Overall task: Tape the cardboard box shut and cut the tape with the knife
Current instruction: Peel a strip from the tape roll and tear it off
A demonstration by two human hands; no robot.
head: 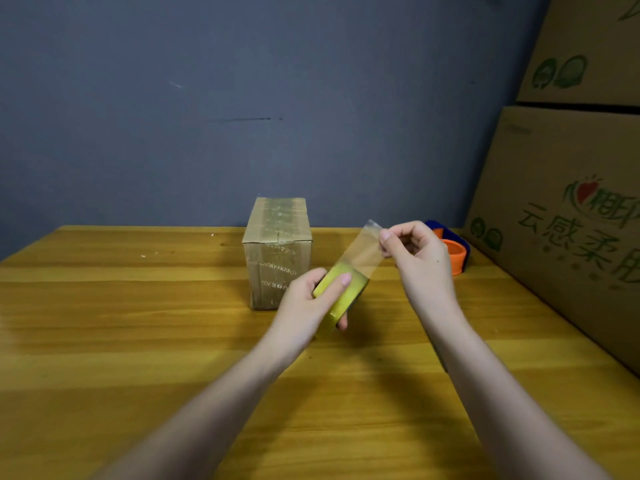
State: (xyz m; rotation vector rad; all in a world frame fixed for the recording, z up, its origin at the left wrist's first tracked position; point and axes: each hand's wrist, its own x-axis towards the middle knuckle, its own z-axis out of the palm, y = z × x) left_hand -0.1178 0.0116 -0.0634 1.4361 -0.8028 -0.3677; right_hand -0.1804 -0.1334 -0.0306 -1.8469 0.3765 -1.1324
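Item 1. Cardboard box [277, 252]: small, brown, upright on the wooden desk [121, 323], at about 12 o'clock from the hands, near the desk's far edge. Top flaps lie closed, with glossy clear tape already over the top seam and faint reversed lettering down the near face.

Item 2. Tape roll [337, 299]: yellowish, held clear of the desk just in front of the box at its lower right corner, partly covering that corner from this view.

Item 3. Left hand [311, 303]: grip closed round the roll, thumb across its outer face, fingers wrapped behind.

Item 4. Tape strip [363, 254]: clear, drawn out from the roll toward 1 o'clock, taut, free end raised.

Item 5. Right hand [415, 258]: grip pinched shut on the strip's free end between thumb and forefinger (remaining fingers curled in).

Item 6. Orange and blue object [455, 252]: on the desk at 2 o'clock, largely hidden behind the right hand; what it is cannot be told.

Item 7. Large cartons [568, 209]: stacked at 3 o'clock along the desk's right side, printed with green characters and fruit motifs.

Item 8. Wall [242, 98]: grey-blue, scuffed, behind the desk.

Knife: not identifiable in this view.
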